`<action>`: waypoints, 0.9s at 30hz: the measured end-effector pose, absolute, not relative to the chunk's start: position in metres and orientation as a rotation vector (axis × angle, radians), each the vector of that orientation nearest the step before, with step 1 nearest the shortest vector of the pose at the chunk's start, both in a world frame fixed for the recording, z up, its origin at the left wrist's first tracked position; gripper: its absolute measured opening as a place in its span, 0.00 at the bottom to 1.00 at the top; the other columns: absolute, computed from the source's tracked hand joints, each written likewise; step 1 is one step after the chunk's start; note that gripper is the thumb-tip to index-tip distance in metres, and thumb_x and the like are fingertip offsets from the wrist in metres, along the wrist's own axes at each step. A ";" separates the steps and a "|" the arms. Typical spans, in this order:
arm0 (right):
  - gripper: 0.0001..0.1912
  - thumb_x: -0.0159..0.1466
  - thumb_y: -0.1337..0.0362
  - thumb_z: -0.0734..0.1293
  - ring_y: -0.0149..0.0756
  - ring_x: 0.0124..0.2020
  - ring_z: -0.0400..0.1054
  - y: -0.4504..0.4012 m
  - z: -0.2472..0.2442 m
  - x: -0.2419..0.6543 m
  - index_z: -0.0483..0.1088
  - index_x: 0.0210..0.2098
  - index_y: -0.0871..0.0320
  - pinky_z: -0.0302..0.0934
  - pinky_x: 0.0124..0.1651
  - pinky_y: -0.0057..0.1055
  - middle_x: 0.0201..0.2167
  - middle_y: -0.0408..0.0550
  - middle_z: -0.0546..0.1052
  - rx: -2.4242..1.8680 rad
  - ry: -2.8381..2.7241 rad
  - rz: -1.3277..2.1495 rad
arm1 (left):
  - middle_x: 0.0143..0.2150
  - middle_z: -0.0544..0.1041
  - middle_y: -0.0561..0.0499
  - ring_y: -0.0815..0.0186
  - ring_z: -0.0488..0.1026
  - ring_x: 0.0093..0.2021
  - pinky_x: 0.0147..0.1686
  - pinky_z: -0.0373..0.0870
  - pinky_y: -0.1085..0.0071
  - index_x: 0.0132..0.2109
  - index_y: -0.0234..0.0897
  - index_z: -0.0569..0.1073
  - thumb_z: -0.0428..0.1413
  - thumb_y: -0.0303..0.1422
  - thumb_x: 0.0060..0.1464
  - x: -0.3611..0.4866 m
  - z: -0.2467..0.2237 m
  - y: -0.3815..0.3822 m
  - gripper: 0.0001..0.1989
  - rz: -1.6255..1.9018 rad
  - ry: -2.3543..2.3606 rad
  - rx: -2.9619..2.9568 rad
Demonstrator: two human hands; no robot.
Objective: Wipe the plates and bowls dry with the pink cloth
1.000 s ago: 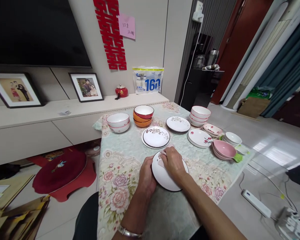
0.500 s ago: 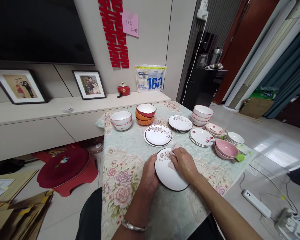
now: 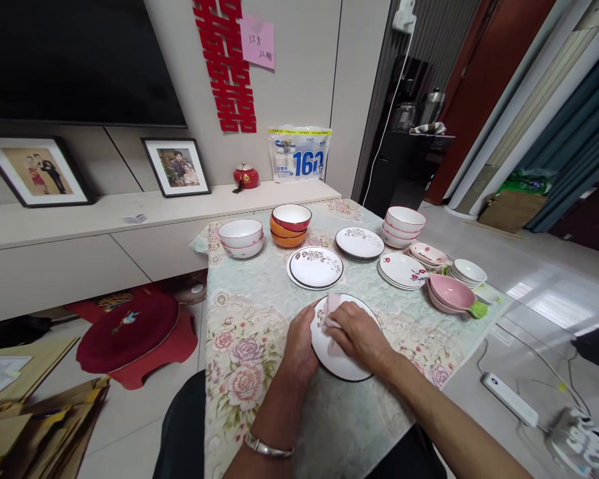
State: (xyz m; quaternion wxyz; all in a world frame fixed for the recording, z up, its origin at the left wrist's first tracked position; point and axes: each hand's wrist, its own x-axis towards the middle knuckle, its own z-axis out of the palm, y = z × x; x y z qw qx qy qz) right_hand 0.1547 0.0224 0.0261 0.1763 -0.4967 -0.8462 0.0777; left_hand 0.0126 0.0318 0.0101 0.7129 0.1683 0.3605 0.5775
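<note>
A white plate (image 3: 352, 366) with a dark rim and a brown flower print is tilted up over the near side of the table. My left hand (image 3: 301, 342) grips it by its left edge, thumb on top and fingers hidden beneath. Pressed on the plate's face, my right hand (image 3: 357, 332) is closed on a pale pink cloth (image 3: 333, 304). Just beyond lie a similar flowered plate (image 3: 315, 268) on a white one, and a stack of dark-rimmed plates (image 3: 359, 243).
Farther back stand white bowls (image 3: 241, 234), orange and red bowls (image 3: 289, 226), and stacked white bowls (image 3: 404, 223). To the right are plates with red flowers (image 3: 402, 271), pink leaf-shaped dishes (image 3: 452, 294) and small white bowls (image 3: 469, 271). A red stool (image 3: 134, 332) stands left of the table.
My right hand has slid the cloth leftward across the plate's face. My left hand keeps its grip on the edge.
</note>
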 end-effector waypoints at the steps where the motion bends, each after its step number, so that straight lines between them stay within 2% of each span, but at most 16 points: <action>1: 0.08 0.69 0.62 0.63 0.42 0.45 0.66 0.026 0.024 0.158 0.72 0.40 0.59 0.58 0.47 0.34 0.40 0.53 0.74 -1.527 -2.340 0.140 | 0.41 0.82 0.44 0.57 0.76 0.43 0.44 0.70 0.64 0.42 0.32 0.80 0.63 0.31 0.39 0.013 0.012 0.031 0.18 1.260 0.789 0.355; 4: 0.11 0.70 0.61 0.61 0.45 0.44 0.67 0.038 0.021 0.156 0.72 0.41 0.61 0.58 0.44 0.35 0.41 0.57 0.73 -1.851 -2.127 -0.028 | 0.43 0.82 0.43 0.55 0.76 0.45 0.45 0.70 0.64 0.41 0.32 0.80 0.63 0.29 0.38 0.013 0.014 0.030 0.18 1.268 0.803 0.314; 7: 0.10 0.69 0.62 0.62 0.44 0.43 0.68 0.044 0.023 0.138 0.71 0.43 0.62 0.58 0.43 0.34 0.40 0.57 0.74 -1.922 -2.034 0.058 | 0.42 0.82 0.44 0.57 0.77 0.44 0.46 0.70 0.65 0.39 0.32 0.80 0.62 0.27 0.38 0.012 0.011 0.032 0.16 1.308 0.792 0.282; 13: 0.05 0.67 0.65 0.65 0.38 0.42 0.67 0.024 0.036 0.125 0.72 0.38 0.59 0.58 0.44 0.31 0.38 0.50 0.73 -1.419 -2.331 0.409 | 0.33 0.82 0.49 0.62 0.76 0.36 0.42 0.71 0.67 0.34 0.34 0.79 0.61 0.28 0.41 0.011 0.007 0.034 0.09 1.348 0.800 0.272; 17: 0.06 0.67 0.64 0.65 0.36 0.42 0.67 0.011 0.048 0.162 0.74 0.38 0.56 0.58 0.44 0.29 0.38 0.47 0.74 -1.232 -2.502 0.546 | 0.34 0.82 0.46 0.58 0.77 0.39 0.42 0.70 0.65 0.36 0.32 0.79 0.61 0.28 0.39 0.014 0.014 0.030 0.12 1.304 0.800 0.314; 20: 0.06 0.67 0.64 0.64 0.37 0.39 0.69 0.016 0.051 0.185 0.74 0.37 0.57 0.57 0.41 0.29 0.37 0.49 0.75 -1.545 -2.449 0.422 | 0.35 0.82 0.45 0.55 0.77 0.41 0.43 0.70 0.63 0.37 0.31 0.79 0.61 0.31 0.40 0.016 0.018 0.027 0.13 1.266 0.785 0.333; 23: 0.10 0.68 0.63 0.62 0.41 0.39 0.70 0.030 0.045 0.184 0.73 0.39 0.60 0.56 0.39 0.31 0.39 0.54 0.76 -1.938 -2.255 0.218 | 0.36 0.82 0.45 0.56 0.77 0.42 0.43 0.70 0.63 0.38 0.31 0.79 0.60 0.31 0.41 0.018 0.017 0.027 0.14 1.286 0.811 0.318; 27: 0.12 0.69 0.62 0.61 0.41 0.44 0.70 0.041 0.036 0.147 0.72 0.43 0.63 0.56 0.43 0.31 0.43 0.58 0.75 -1.995 -2.065 0.190 | 0.35 0.81 0.47 0.59 0.77 0.40 0.42 0.71 0.66 0.38 0.32 0.78 0.61 0.32 0.41 0.017 0.011 0.029 0.14 1.324 0.842 0.314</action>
